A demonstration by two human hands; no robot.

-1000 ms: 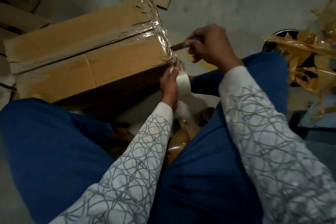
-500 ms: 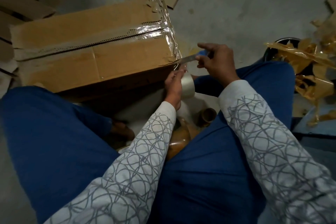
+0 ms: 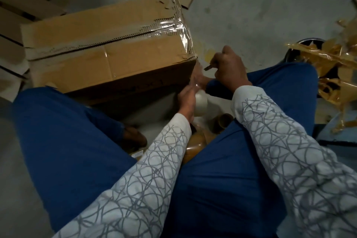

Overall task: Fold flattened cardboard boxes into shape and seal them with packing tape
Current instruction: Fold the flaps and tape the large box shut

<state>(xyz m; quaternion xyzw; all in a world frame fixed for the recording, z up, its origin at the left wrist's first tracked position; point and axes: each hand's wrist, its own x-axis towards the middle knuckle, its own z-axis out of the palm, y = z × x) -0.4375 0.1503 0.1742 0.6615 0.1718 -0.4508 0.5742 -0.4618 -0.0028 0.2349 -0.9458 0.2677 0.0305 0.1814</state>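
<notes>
— Where is the box kept?
— The cardboard box (image 3: 108, 63) is set on the floor, just ahead of the knees. Its top seam is covered by clear tape (image 3: 181, 31), which is folded down over one corner.
— And the hands?
— The tape roll (image 3: 201, 102) is gripped by the left hand (image 3: 187, 96) just below that corner. A cutter (image 3: 208, 67) is clenched in the right hand (image 3: 229, 71), with the blade pointed at the corner.

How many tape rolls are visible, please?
3: a pale tape roll in the left hand, a brown roll below that wrist, a seemingly empty cardboard core beside it; others may be hidden.
</notes>
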